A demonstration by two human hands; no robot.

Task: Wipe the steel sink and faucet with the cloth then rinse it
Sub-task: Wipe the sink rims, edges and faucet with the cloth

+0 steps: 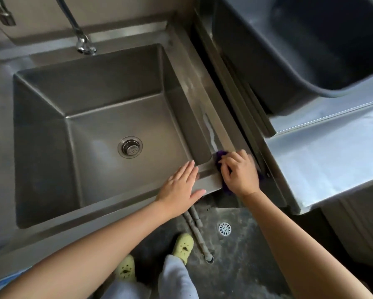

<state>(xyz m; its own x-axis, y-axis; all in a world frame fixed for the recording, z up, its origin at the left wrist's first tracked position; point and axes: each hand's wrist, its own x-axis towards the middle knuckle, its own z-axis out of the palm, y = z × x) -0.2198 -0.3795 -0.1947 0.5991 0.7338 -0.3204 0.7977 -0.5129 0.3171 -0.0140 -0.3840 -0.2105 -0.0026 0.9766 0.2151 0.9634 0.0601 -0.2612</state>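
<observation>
The steel sink [51, 117] is a deep square basin with a round drain strainer [130, 146] in its floor. Its faucet [82, 41] reaches down over the back rim. My right hand [239, 171] presses a purple cloth [221, 155] onto the sink's front right corner, fingers curled over it. A wet streak runs up the right rim [209, 128] behind the cloth. My left hand [181, 186] lies flat on the front rim just left of the cloth, fingers together and extended, holding nothing.
A steel counter [332, 160] stands to the right across a narrow gap, with a dark grey tub [300, 50] on it. Below are a wet concrete floor, a white floor drain [225, 229], a grey hose [197, 234] and my green clogs [182, 244].
</observation>
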